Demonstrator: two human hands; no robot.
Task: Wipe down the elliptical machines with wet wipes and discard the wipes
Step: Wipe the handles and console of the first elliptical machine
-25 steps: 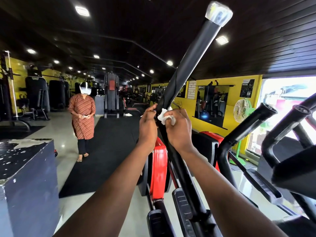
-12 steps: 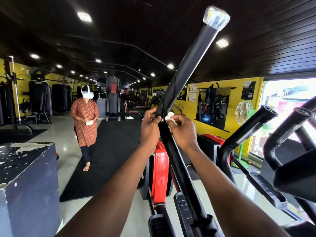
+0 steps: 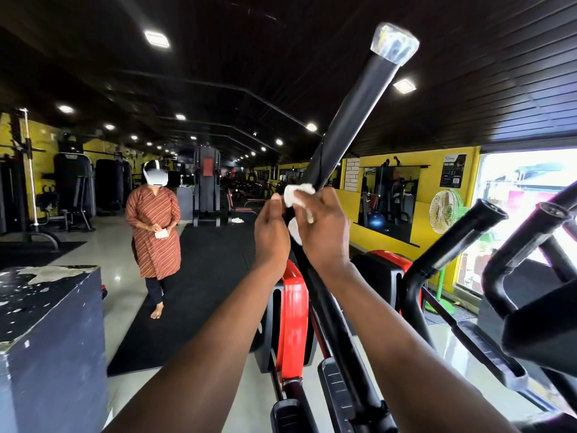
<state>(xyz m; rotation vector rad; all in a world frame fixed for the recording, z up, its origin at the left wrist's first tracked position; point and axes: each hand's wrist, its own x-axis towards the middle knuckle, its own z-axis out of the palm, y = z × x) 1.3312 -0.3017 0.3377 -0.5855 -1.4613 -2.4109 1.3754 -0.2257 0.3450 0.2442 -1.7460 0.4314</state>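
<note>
The right hand [image 3: 324, 226] curls round the black handlebar [image 3: 349, 132] of the elliptical, its fingers gripping a crumpled white wet wipe [image 3: 298, 192] against the bar; the palm side faces away, so how fully the fingers close round the far side cannot be seen. Part of the wipe shows above the knuckles and another fold peeks out lower, between the two hands. The left hand [image 3: 271, 232] is just beside the right, on the bar's other side, thumb up against the wipe's upper edge; its fingertips are hidden behind the hand, so whether it pinches the wipe or only rests against the bar cannot be told.

Above the hands the bar runs up to a cap wrapped in clear plastic [image 3: 394, 42]. Below them it drops between the forearms to the red and black machine body [image 3: 292, 320], its foot cut off at the frame's bottom edge. To the right of the hands stand more black handlebars [image 3: 462, 235], partly cropped, with a green fan [image 3: 445, 210] behind. Well to the left a person in a striped tunic [image 3: 154, 235] stands on the dark mat holding something small and white, too small to identify. Nearer on that side sits a worn dark box [image 3: 46, 332].
</note>
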